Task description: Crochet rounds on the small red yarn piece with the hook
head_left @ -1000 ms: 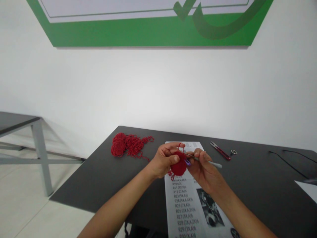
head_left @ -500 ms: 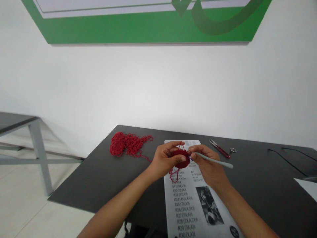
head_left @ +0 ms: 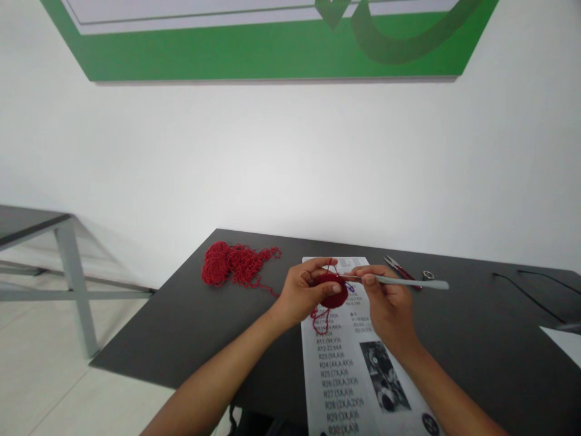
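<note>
My left hand (head_left: 303,289) pinches a small round red crochet piece (head_left: 334,295), its thumb across the front. Red yarn runs up over the raised index finger, and a loose loop hangs below. In my right hand (head_left: 388,303) is a crochet hook (head_left: 415,283) with a pale grey handle, held nearly level. Its thin metal shaft reaches left to the top edge of the crochet piece; the exact tip is too small to make out. A small purple stitch marker (head_left: 350,287) shows at the piece's right side.
A ball of red yarn with a loose tangle (head_left: 227,264) lies at the left of the dark table (head_left: 181,327). Under my hands is a printed pattern sheet (head_left: 336,375). Red-handled thread snips (head_left: 397,266), a small ring (head_left: 428,275) and eyeglasses (head_left: 535,290) are on the right.
My right hand has drawn a little to the right, away from the crochet piece, and the hook has turned from slanting to nearly level. The left hand stays put.
</note>
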`<state>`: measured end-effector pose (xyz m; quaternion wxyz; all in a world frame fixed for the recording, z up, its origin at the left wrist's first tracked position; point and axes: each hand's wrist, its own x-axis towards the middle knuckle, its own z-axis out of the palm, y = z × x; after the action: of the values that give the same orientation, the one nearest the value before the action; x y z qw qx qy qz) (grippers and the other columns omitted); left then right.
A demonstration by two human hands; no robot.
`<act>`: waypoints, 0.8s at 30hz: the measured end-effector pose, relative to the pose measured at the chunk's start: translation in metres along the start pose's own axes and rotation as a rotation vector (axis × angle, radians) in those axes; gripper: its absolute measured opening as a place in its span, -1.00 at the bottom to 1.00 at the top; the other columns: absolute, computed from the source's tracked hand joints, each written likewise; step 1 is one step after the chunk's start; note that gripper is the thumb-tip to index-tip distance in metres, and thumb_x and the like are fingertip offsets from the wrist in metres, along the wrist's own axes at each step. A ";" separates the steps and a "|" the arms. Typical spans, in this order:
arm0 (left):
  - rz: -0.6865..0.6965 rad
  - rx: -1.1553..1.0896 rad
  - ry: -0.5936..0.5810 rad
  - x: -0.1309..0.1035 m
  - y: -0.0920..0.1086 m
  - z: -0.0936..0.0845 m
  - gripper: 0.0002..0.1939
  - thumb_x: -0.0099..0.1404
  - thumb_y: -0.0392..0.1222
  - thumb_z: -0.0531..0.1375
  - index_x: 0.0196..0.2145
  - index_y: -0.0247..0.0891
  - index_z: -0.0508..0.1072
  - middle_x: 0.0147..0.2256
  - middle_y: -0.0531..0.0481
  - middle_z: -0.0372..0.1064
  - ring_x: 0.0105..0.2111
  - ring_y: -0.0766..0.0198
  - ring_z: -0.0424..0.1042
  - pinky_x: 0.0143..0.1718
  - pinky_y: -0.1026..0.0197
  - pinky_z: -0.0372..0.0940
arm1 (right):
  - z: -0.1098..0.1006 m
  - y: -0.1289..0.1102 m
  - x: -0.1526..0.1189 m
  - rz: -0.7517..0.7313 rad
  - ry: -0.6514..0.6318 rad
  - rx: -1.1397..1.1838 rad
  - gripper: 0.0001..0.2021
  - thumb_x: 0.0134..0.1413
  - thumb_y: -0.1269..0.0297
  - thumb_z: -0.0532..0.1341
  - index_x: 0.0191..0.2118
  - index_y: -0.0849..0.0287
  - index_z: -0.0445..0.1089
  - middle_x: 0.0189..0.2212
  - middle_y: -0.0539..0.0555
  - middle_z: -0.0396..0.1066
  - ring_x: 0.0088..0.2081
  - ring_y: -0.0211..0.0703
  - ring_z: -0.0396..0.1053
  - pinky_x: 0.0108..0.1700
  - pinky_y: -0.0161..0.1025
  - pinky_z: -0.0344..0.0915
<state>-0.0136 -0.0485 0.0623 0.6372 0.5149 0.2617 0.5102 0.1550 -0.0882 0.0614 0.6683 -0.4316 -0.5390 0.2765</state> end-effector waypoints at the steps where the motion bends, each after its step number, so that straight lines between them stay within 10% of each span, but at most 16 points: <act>1: 0.003 0.006 0.000 0.000 0.000 0.000 -0.43 -0.05 -0.17 0.54 -0.07 -0.33 0.56 -0.39 -0.06 0.62 -0.45 0.20 0.56 -0.35 0.21 0.43 | 0.000 -0.001 0.000 -0.022 -0.008 -0.016 -0.73 0.20 -0.03 0.30 -0.31 0.08 0.50 -0.34 0.08 0.62 -0.30 -0.03 0.57 -0.24 -0.14 0.48; 17: 0.334 0.612 0.049 -0.004 -0.004 -0.006 -0.57 0.15 -0.19 0.42 0.01 -0.21 0.61 -0.25 -0.14 0.66 -0.32 0.13 0.58 -0.21 0.15 0.46 | -0.003 0.008 -0.003 -0.596 -0.247 -0.442 -0.86 0.30 0.37 0.23 -0.10 0.02 0.48 -0.20 0.09 0.55 -0.14 -0.03 0.53 -0.07 -0.05 0.51; 24: 0.133 0.211 0.078 -0.006 -0.011 0.009 -0.46 0.12 -0.16 0.44 0.07 -0.27 0.57 -0.31 -0.11 0.63 -0.38 0.21 0.54 -0.28 0.19 0.46 | -0.007 0.021 -0.004 -0.811 -0.271 -0.629 -0.53 0.26 0.50 0.22 0.22 -0.03 0.33 -0.09 0.19 0.46 -0.02 0.07 0.46 0.00 0.07 0.51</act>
<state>-0.0038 -0.0566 0.0544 0.5336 0.5750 0.3040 0.5406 0.1629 -0.0835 0.0403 0.4842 -0.3285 -0.8011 -0.1259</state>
